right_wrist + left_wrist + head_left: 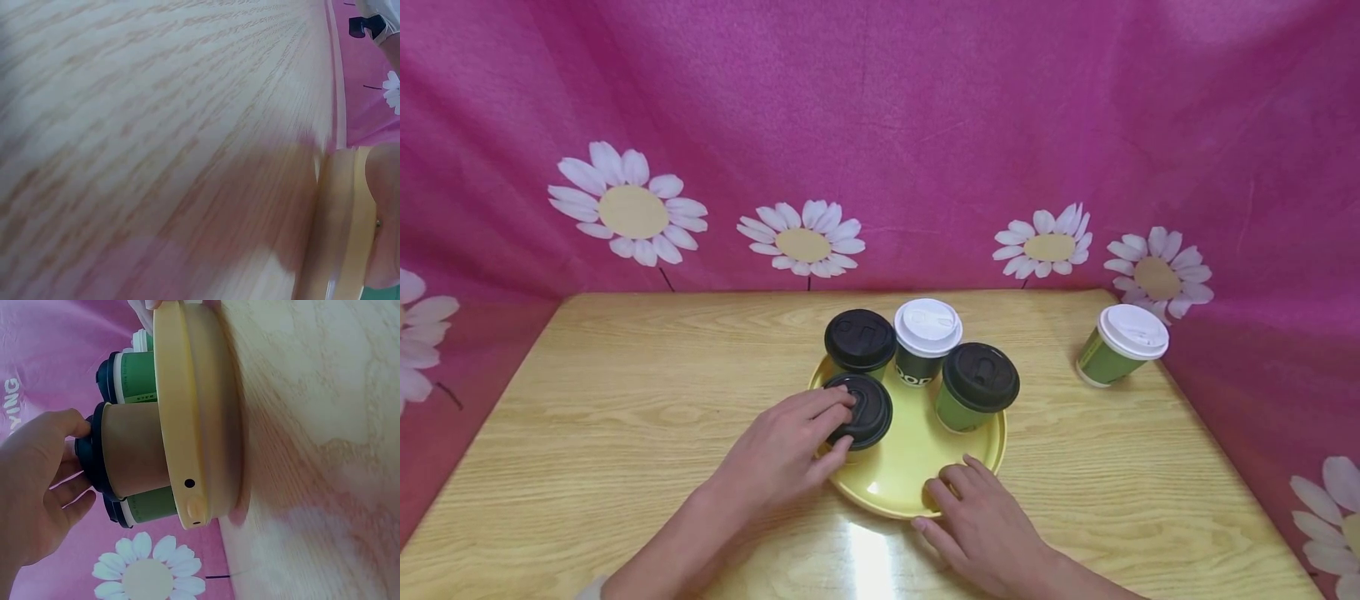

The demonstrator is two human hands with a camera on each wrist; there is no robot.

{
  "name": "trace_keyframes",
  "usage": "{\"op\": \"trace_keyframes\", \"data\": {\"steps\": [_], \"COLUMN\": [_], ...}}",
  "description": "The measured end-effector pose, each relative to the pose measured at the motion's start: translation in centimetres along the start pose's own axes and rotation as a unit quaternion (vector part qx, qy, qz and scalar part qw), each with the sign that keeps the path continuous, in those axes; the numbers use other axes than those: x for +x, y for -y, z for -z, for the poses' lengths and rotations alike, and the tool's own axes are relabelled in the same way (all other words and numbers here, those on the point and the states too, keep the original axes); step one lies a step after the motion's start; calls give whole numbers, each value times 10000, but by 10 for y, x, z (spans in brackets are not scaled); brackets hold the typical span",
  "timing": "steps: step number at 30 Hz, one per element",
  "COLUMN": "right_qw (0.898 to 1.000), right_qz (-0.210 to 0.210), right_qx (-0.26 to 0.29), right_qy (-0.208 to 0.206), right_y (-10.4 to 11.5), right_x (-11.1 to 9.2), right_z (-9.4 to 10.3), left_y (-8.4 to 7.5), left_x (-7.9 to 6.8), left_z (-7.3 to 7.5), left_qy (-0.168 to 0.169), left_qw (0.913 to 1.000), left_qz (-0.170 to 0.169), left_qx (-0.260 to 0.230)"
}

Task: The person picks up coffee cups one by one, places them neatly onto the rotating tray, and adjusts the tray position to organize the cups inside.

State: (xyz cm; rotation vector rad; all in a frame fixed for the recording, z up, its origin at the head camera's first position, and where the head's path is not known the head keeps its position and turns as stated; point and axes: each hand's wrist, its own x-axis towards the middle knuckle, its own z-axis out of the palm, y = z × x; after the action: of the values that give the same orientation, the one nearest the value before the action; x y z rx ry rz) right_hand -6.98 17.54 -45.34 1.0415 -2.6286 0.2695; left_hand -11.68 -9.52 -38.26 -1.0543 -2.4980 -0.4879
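My left hand [790, 446] grips the black lid of a brown paper coffee cup [134, 447], thumb on one side and fingers on the other. This cup stands at the left of a round yellow tray [887, 492], upright, its base hidden behind the tray's wall in the left wrist view. My right hand [981, 521] holds the tray's near right rim, fingers curled over it and thumb outside. Also on the tray are a black-lidded cup [859, 337] at the back left, a white-lidded dark cup [928, 329] at the back and a green cup [962, 408] with a black lid at the right.
Off the tray, a green cup [1108, 358] with a white lid stands near the right edge of the wooden table [662, 400]. A pink cloth [880, 142] printed with white daisies hangs behind and along the sides.
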Motion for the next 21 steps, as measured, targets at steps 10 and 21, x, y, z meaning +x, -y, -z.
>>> {"op": "trace_keyframes", "data": {"steps": [10,21], "right_qw": [10000,10000], "right_qz": [48,11], "right_qx": [-54,-77], "right_qy": [-65,-40], "right_y": [1,1], "right_x": [1,0], "right_z": [-1,-2], "left_y": [0,-17], "left_x": [-2,3], "left_z": [1,4], "left_qy": [-326,-1013], "left_qw": [9992,9735], "left_qz": [-233,-2052], "left_qx": [43,-6]}}
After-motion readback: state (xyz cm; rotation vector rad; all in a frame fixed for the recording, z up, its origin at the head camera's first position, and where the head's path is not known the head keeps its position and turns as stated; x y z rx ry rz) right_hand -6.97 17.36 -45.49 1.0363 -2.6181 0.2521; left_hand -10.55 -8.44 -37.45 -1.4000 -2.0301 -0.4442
